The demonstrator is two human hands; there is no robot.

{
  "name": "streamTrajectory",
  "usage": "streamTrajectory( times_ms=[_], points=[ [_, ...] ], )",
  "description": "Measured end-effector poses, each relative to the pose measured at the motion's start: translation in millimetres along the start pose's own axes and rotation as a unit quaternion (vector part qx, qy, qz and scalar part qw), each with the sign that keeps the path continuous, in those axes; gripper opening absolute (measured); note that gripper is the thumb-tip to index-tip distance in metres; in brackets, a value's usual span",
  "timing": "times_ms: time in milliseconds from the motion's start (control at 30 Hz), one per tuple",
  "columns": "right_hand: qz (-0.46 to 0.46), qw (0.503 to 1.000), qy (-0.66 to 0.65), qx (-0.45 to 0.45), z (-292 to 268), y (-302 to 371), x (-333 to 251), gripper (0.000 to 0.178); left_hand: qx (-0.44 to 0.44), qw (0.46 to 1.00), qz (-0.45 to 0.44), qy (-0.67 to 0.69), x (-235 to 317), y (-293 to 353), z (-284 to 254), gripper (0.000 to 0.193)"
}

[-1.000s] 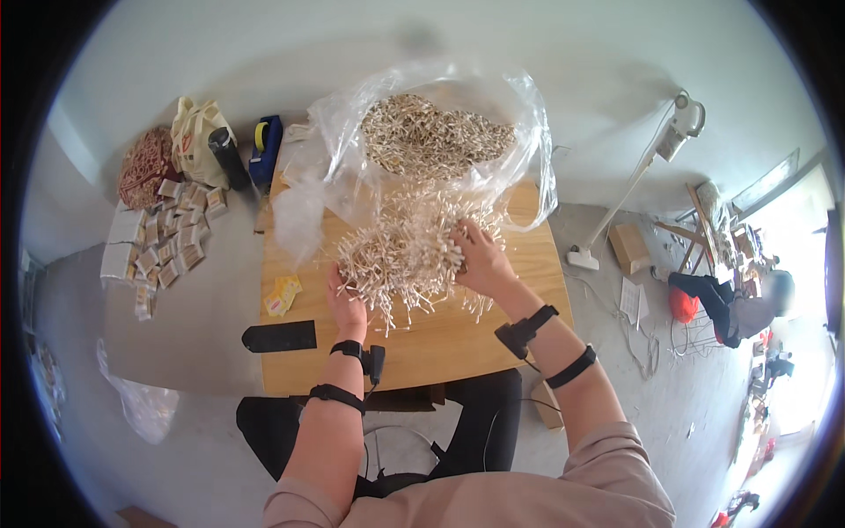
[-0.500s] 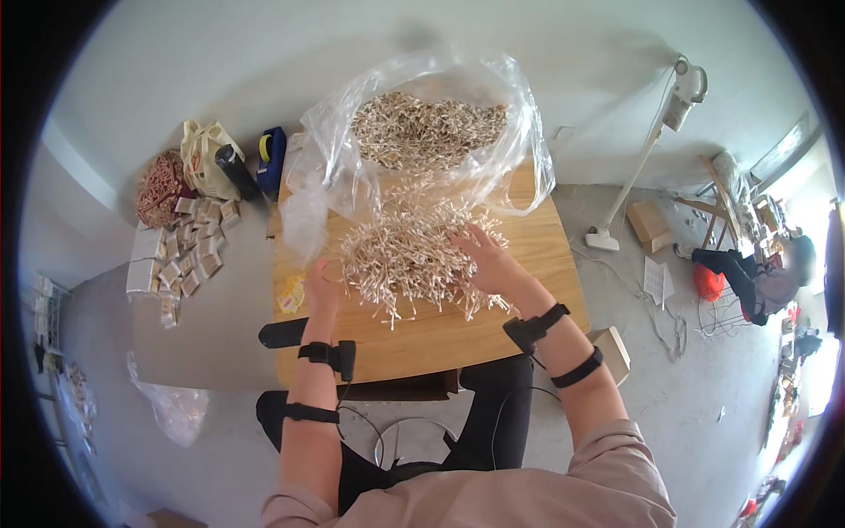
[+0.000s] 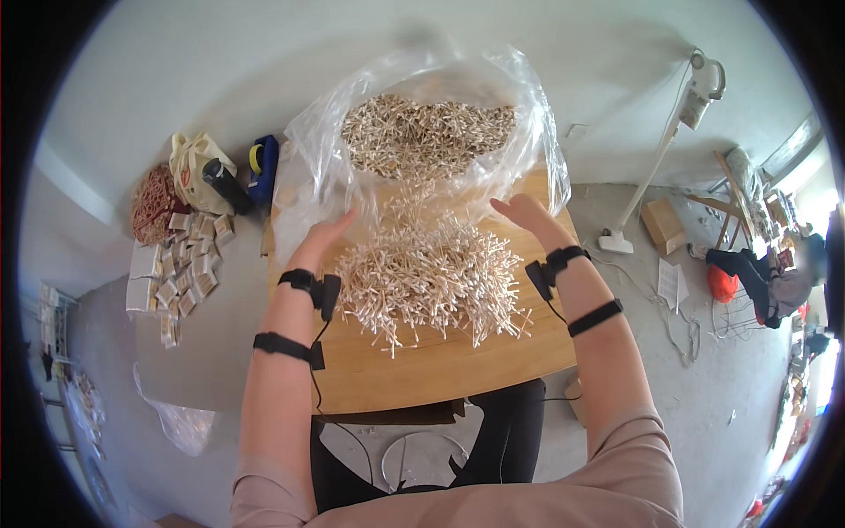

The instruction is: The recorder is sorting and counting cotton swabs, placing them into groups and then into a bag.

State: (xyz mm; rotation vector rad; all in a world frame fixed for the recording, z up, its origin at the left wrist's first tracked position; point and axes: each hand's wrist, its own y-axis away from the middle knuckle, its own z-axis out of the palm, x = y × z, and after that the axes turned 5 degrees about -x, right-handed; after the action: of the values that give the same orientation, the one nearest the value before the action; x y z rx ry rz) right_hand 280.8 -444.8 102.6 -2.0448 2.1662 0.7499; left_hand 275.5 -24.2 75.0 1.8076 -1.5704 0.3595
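A large heap of loose cotton swabs [image 3: 431,282] lies on the wooden table in front of me. Behind it, a clear plastic bag [image 3: 541,141] gapes open, holding many more swabs [image 3: 427,132]. A thin trail of swabs links the bag to the heap. My left hand [image 3: 327,238] is at the heap's far left edge, against the bag's loose film, open with a digit stretched inward. My right hand [image 3: 531,214] is beyond the heap's right side, near the bag's lower edge, also open with a digit pointing inward. The remaining fingers of both hands are partly hidden.
On a grey table at left lie several small boxes [image 3: 185,273], a cloth tote [image 3: 198,167], a black bottle [image 3: 226,187] and a blue tape dispenser [image 3: 262,172]. A stick vacuum [image 3: 656,145] leans at the right wall near a cardboard box [image 3: 663,226]. Another person sits far right.
Both hands have moved forward; the right has left the swab heap and gone outward to the bag's edge. The left has reached the bag's film. My view has shifted slightly.
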Motion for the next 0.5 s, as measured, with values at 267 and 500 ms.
streamTrajectory(
  times_ms=[267,500],
  points=[
    [0.009,0.979,-0.199,-0.049,16.7,-92.3,-22.2,0.044,-0.055,0.987,-0.088,0.119,25.5,-75.3,-9.2,0.056],
    [-0.021,0.901,-0.432,0.032,-48.5,-100.7,-50.7,0.030,-0.041,0.887,0.024,0.459,79.9,-95.2,-42.1,0.035]
  ],
)
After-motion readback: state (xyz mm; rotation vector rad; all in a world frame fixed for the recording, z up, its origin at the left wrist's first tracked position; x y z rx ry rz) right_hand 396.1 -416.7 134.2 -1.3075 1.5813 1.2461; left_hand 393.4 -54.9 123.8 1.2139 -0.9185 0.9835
